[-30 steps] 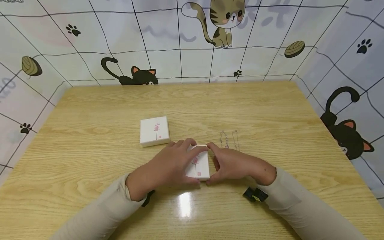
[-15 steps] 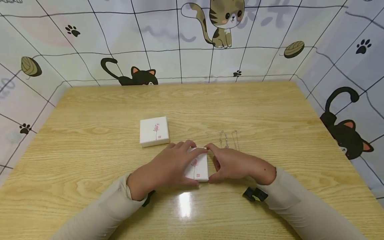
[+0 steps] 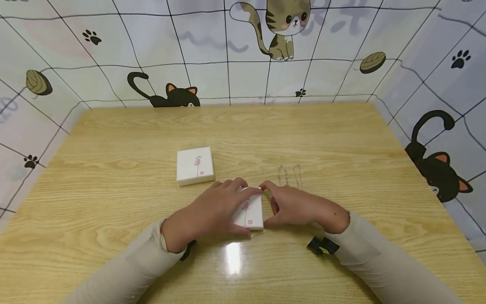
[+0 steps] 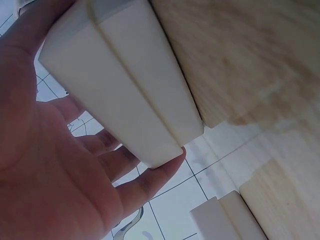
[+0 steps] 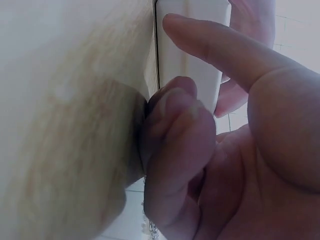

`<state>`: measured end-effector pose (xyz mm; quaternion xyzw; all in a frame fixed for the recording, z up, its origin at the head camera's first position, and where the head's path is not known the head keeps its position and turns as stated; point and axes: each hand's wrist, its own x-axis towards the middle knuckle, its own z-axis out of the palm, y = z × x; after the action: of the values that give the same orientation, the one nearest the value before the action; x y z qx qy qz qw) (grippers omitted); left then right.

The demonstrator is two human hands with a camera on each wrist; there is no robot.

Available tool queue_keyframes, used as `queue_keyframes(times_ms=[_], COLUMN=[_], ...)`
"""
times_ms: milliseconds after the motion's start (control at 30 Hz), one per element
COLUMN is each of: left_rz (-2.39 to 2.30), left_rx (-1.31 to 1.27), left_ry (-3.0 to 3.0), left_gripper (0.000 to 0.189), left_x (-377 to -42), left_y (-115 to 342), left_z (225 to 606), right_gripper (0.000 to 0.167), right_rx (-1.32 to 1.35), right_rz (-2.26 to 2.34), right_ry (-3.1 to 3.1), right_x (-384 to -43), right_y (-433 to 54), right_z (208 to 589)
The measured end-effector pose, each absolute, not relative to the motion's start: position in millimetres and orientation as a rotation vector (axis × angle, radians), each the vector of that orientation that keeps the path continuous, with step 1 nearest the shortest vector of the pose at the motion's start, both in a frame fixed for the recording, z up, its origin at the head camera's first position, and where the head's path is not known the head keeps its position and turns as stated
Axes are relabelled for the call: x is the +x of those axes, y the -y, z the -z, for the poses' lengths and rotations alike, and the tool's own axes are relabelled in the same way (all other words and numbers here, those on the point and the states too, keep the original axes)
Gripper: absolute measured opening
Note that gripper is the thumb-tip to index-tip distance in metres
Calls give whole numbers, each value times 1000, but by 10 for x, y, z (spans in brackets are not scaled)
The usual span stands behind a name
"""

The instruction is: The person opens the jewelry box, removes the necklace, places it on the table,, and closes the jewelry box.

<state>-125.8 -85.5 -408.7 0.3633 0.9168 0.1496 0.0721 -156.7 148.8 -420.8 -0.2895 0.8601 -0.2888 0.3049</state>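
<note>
A small white gift box (image 3: 255,214) with a pink flower printed on top sits on the table between both hands. My left hand (image 3: 212,207) grips it from above, thumb along the near side and fingers at the far side, hiding its left part. In the left wrist view, a seam runs between the box's lid and base (image 4: 130,75). My right hand (image 3: 294,206) holds the right end, thumb (image 5: 182,30) against the side and index finger at the far corner. Its other fingers are curled in beside the box.
A matching white box (image 3: 191,164) stands behind and left of the hands. Two thin chains (image 3: 298,175) lie on the wooden table (image 3: 322,135) just beyond the right hand, partly hidden by it. Cat-patterned cloth walls (image 3: 205,55) border the table's back and sides.
Over the second, the box shifted slightly toward the body with the left hand. In the last half second, hands and box have hardly moved.
</note>
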Motion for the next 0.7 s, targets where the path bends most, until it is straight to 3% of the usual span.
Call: queue_keyframes(times_ms=[700], left_rz=[-378], left_rx=[1091], left_ry=[-2775], left_gripper=[94], left_x=[-1280], left_y=[863], left_z=[4097], right_gripper=[74], right_rx=[-732], right_rz=[805], right_ry=[-2248], right_x=[-1582], right_y=[-1490], right_z=[4227])
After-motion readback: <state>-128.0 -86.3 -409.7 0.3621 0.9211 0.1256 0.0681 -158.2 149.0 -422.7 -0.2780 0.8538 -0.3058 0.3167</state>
